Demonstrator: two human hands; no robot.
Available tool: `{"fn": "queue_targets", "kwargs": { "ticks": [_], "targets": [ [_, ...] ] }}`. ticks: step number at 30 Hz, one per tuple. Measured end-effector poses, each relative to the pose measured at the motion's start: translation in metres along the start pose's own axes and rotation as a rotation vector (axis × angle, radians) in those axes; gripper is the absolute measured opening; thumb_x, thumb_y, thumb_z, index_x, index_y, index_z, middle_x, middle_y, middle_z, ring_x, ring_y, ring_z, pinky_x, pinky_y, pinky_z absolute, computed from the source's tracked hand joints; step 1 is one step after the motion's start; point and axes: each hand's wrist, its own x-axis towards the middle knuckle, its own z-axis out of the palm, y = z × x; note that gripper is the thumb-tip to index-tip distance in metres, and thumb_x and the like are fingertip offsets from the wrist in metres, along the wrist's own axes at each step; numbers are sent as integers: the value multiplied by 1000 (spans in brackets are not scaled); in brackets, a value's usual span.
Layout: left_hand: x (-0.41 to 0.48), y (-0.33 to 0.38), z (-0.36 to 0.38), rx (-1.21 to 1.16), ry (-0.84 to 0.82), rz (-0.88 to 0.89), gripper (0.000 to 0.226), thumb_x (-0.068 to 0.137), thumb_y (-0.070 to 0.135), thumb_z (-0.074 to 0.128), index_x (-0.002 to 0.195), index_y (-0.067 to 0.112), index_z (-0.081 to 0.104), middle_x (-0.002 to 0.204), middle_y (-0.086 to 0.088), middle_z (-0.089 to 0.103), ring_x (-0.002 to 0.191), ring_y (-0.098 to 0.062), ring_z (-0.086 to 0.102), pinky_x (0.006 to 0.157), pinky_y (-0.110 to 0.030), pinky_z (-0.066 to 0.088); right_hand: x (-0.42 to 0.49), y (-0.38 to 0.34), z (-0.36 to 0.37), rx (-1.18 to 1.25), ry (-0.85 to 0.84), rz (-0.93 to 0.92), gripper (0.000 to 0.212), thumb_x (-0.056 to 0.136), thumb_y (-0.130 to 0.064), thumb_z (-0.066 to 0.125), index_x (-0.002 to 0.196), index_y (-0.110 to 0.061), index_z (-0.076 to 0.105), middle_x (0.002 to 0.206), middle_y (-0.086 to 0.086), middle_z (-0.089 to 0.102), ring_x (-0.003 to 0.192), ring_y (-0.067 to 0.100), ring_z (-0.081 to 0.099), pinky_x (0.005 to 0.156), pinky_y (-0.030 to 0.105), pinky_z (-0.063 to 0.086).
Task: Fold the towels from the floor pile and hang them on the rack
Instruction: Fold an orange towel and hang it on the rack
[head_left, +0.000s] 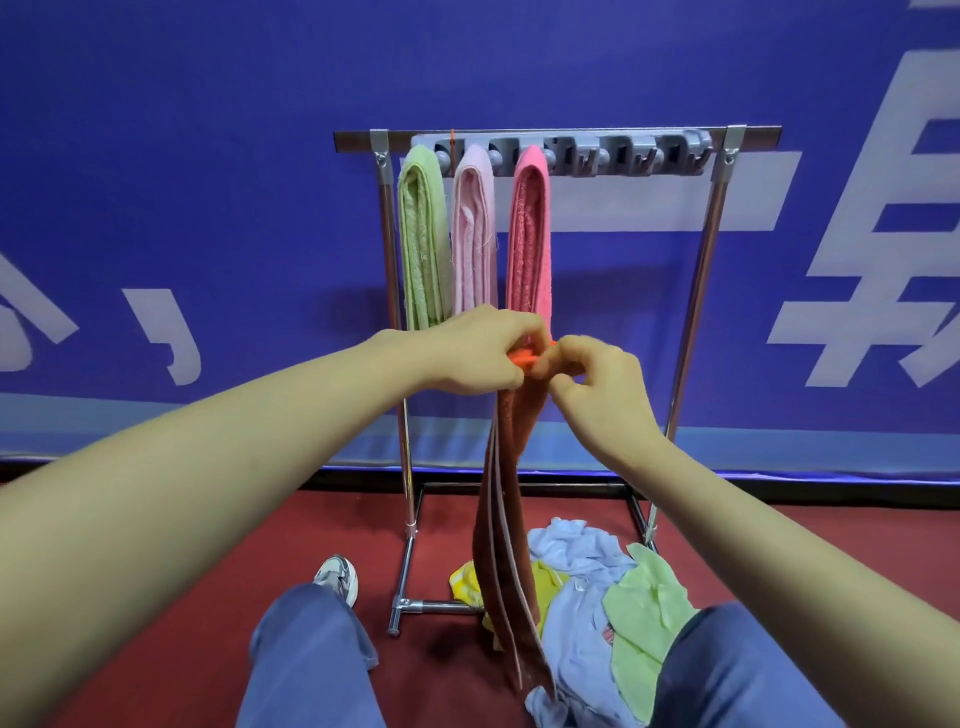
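Both hands are engaged at chest height in front of the chrome tube rack (696, 291). The left hand (483, 353) is clenched round the top end of a rust-brown terry towel (506, 519), and the right hand (592, 384) pinches an orange hanging loop (524, 357) at that same end. The towel is folded lengthwise into a narrow strip and hangs straight down between the knees, with its lower end near the red floor (182, 597). The high grip lets gravity keep the layers aligned, and the loop is apparently being opened for a hook. Three folded towels already hang from the left hooks of the grey plastic hook strip (623, 156): a light green towel (423, 244), a pale pink towel (474, 239) and a coral pink towel (530, 234). They hang side by side, which leaves the hooks to their right free. A pile (587, 587) of unfolded light blue, yellow and green towels lies at the rack's base. Judgement: folding of this towel is complete, hanging is pending, and the task is roughly at its midpoint.
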Motion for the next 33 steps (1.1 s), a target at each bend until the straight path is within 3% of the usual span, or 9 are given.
{"fn": "queue_targets", "kwargs": {
  "ticks": [2,5,8,15,19,21,28,30,33],
  "targets": [
    [-1,-2,5,38,-1,27,36,75,14,63,105,34,58,78,6,59,73,-16,55,68,-35,49,3,6,-2,-133,64,-72,25,72,-3,57,89,-21,59,92,-2,57,80,15,56,69,35,47],
    [-6,-4,9,46,4,61,38,75,17,63,109,33,58,75,4,59,71,-18,56,68,-40,51,7,15,-8,-60,-96,22,31,72,-13,64,96,-29,53,101,-2,59,85,19,60,73,42,53],
    [-8,-10,12,41,-2,64,40,73,12,60,105,34,52,79,3,63,71,-15,58,68,-41,51,5,26,-11,9,-235,122,27,75,-12,72,90,-29,57,80,2,70,74,23,66,77,46,57],
    [-9,-15,20,107,-103,4,46,79,16,64,121,27,50,85,3,63,80,-20,57,67,-35,44,0,33,-4,-44,-137,64,24,73,-9,79,78,-23,61,68,-2,69,68,18,66,73,41,56],
    [-6,-14,20,230,-124,20,8,79,22,63,85,18,58,72,1,56,77,-25,56,63,-34,39,2,30,-2,-21,-108,74,30,75,-9,79,97,-24,64,69,-1,69,71,16,66,75,36,55],
    [-6,-15,21,202,-110,2,9,80,24,63,79,15,59,67,1,54,73,-24,55,61,-34,40,4,31,-2,6,-130,99,22,76,-10,79,89,-24,69,70,-1,71,73,19,68,76,41,57],
    [-16,-28,31,-394,3,-136,17,74,11,72,70,17,57,61,7,49,58,-8,45,58,-26,37,8,24,-12,172,-130,144,17,75,-13,80,78,-16,64,73,6,71,67,15,64,71,43,57],
    [-21,-31,38,-646,-16,-150,19,74,9,76,82,16,61,67,2,53,60,-9,50,61,-27,43,9,23,-12,241,-143,151,18,73,-20,78,79,-17,61,73,11,71,67,21,62,71,50,56],
    [-25,-31,54,-836,-15,-203,31,81,0,77,105,17,67,76,1,61,69,-10,59,64,-26,51,13,15,-11,325,-146,140,18,74,-18,76,80,-17,59,67,11,68,63,20,57,65,44,52]
  ]
}}
